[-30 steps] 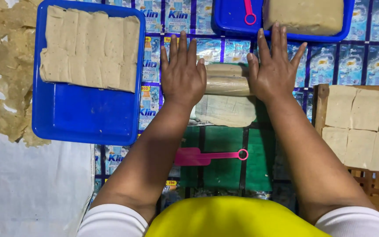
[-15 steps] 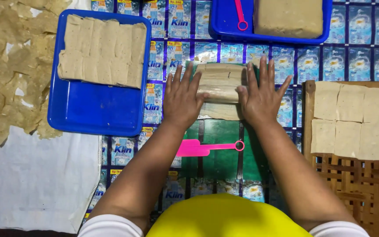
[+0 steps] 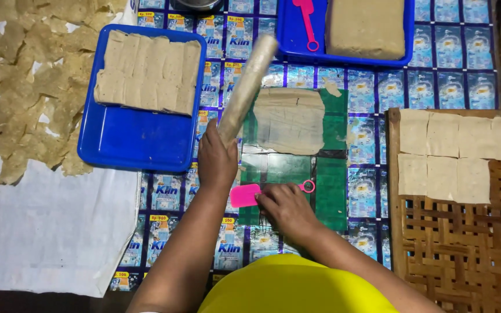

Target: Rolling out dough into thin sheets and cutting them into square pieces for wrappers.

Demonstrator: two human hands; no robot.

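Rolling's stopped: left hand [image 3: 217,159] now lifts the rolling pin [image 3: 248,87] off the flattened dough [image 3: 288,120], right hand [image 3: 285,204] seemingly grabbing the pink scraper [image 3: 244,195] below it.

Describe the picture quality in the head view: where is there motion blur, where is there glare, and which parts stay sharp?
Head view: the rolling pin in the left hand is smeared by motion blur, worst at its far end; the glossy printed sachet mat throws small glints; the flattened dough sheet, the pink scraper under the right hand and the woven tray are sharp; lighting is even, shadows soft.
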